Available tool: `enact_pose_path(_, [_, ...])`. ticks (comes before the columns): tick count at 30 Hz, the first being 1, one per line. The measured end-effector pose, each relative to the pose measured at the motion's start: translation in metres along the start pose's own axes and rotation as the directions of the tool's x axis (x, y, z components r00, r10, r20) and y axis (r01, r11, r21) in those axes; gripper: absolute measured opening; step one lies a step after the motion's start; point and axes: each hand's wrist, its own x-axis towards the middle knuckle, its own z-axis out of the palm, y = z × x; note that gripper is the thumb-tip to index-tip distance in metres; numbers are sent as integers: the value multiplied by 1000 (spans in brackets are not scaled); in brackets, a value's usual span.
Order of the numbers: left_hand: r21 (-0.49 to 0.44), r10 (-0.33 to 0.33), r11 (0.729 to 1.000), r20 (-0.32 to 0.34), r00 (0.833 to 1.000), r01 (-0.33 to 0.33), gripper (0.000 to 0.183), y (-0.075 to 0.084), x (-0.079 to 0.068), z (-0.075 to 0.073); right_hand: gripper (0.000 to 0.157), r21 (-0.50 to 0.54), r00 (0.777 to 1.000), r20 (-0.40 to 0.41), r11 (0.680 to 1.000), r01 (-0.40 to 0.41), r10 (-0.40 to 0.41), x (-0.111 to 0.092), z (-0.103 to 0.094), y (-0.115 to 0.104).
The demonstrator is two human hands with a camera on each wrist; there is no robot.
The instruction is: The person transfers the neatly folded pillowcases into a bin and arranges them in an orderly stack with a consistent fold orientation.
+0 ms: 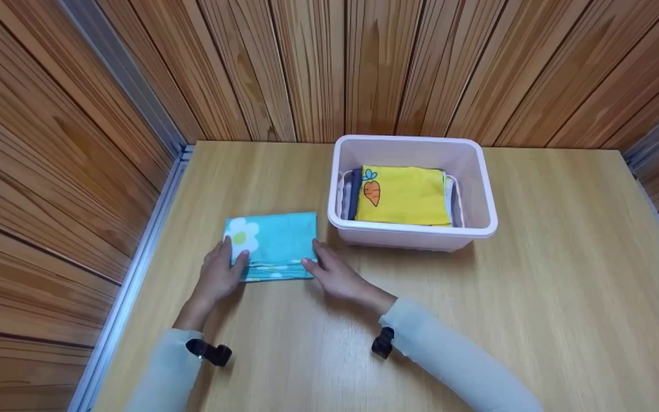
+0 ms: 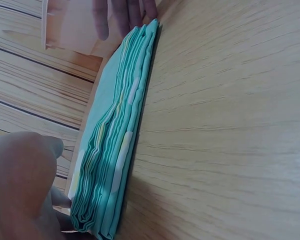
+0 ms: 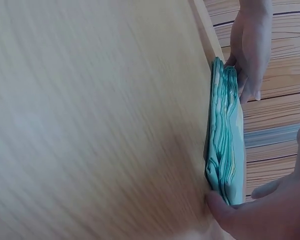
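Note:
A turquoise folded cloth [image 1: 278, 234] with a white flower lies on the table, its layered folds facing front. At its left end is my left hand [image 1: 221, 272]. The left thumb reaches over the flower corner, and the fingers touch the end of the folds [image 2: 110, 130]. My right hand [image 1: 338, 274] is at the opposite end, with one fingertip touching the lower corner of the stack [image 3: 222, 135] and another finger raised. Its fingers hang straight in the left wrist view. Neither hand is curled round the cloth.
A pale pink plastic bin [image 1: 404, 237] stands behind and to the right of the cloth. Inside lies a yellow folded cloth [image 1: 407, 197] with a carrot print, over grey and dark fabric. Wood-plank walls [image 1: 318, 68] border the table [image 1: 564, 274] at the back and left.

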Motion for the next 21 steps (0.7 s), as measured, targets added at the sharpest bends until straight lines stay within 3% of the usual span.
enact_pose_path(7, [-55, -2, 998, -26, 1000, 1, 79, 0, 2, -1, 84, 139, 998, 11, 988, -66, 66, 2, -1, -2])
enact_pose_path(12, [-147, -34, 989, -29, 999, 30, 78, -2, 5, -5, 80, 274, 989, 5, 951, -144, 148, 4, -5, -4])
enact_pose_path(21, [-387, -150, 913, -36, 988, 124, 65, -6, 14, -14, 70, 460, 967, -41, 864, -204, 250, 14, -6, -2])
